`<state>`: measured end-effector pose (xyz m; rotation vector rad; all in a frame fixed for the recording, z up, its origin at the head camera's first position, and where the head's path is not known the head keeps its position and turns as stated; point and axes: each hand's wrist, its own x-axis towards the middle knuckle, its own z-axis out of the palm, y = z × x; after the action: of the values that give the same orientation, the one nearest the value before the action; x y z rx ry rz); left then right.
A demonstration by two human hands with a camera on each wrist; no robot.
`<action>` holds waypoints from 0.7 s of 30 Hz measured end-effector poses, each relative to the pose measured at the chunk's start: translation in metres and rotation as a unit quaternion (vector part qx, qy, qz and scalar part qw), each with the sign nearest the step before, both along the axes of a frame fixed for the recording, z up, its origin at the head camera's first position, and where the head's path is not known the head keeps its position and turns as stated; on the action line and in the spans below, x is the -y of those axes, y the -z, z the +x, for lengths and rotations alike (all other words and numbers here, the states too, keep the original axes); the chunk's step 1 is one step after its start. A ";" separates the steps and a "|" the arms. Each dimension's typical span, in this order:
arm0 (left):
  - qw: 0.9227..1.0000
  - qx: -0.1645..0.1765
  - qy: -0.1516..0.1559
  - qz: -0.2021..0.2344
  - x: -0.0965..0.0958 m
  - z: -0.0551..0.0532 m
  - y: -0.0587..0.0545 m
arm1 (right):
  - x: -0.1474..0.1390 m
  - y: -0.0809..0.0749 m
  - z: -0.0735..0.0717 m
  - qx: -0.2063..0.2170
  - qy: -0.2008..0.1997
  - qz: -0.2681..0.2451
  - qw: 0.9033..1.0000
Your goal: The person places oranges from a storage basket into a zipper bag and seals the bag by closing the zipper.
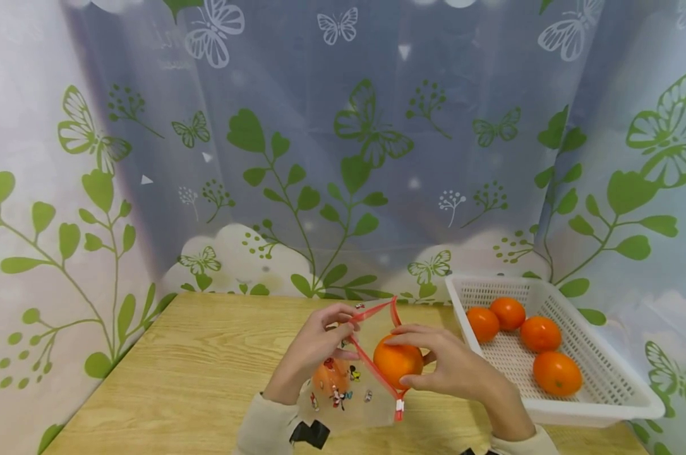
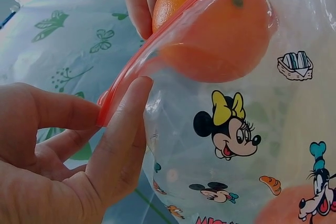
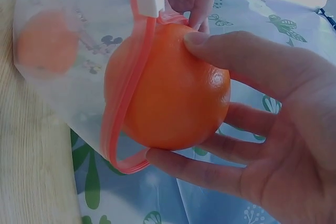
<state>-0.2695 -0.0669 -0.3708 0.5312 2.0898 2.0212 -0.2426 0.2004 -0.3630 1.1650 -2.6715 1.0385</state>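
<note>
A clear zip bag (image 1: 371, 404) with a red rim and cartoon prints stands on the table, its mouth spread apart. One orange (image 3: 48, 43) shows through the plastic near the bag's bottom. My left hand (image 1: 320, 338) pinches the red rim between thumb and fingers, as the left wrist view (image 2: 68, 145) shows closely. In my right hand (image 1: 457, 363) is another orange (image 1: 398, 361), held by the thumb and fingertips at the bag's mouth. Part of this orange lies behind the plastic in the left wrist view. A white slider (image 3: 150, 1) sits on the red rim.
To the right stands a white plastic basket (image 1: 599, 414) with several oranges (image 1: 556, 373) in it. The wooden table (image 1: 206, 366) extends to the left. A curtain (image 1: 297, 253) with butterflies and leaves hangs behind the table and along both sides.
</note>
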 end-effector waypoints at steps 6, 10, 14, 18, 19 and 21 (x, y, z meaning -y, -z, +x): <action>1.000 0.004 -0.002 0.012 0.002 0.001 0.000 | 0.001 0.001 -0.001 0.004 -0.013 -0.005 1.000; 1.000 0.001 -0.007 0.011 0.002 0.002 0.000 | 0.002 0.003 -0.002 0.011 -0.021 -0.001 1.000; 1.000 -0.004 -0.015 0.007 0.002 0.003 -0.002 | 0.002 0.004 -0.003 0.021 -0.027 -0.002 0.999; 1.000 -0.005 -0.018 0.007 0.002 0.003 -0.003 | 0.002 0.003 -0.003 0.023 -0.030 -0.014 0.999; 1.000 -0.006 -0.019 0.008 0.002 0.004 -0.004 | 0.002 0.003 -0.003 0.019 -0.029 -0.016 0.999; 1.000 -0.007 -0.023 0.006 0.003 0.004 -0.005 | 0.001 0.002 -0.003 0.003 -0.029 -0.020 0.999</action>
<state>-0.2654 -0.0698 -0.3655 0.5060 2.1181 2.0626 -0.2458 0.1997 -0.3647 1.2399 -2.6239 1.1006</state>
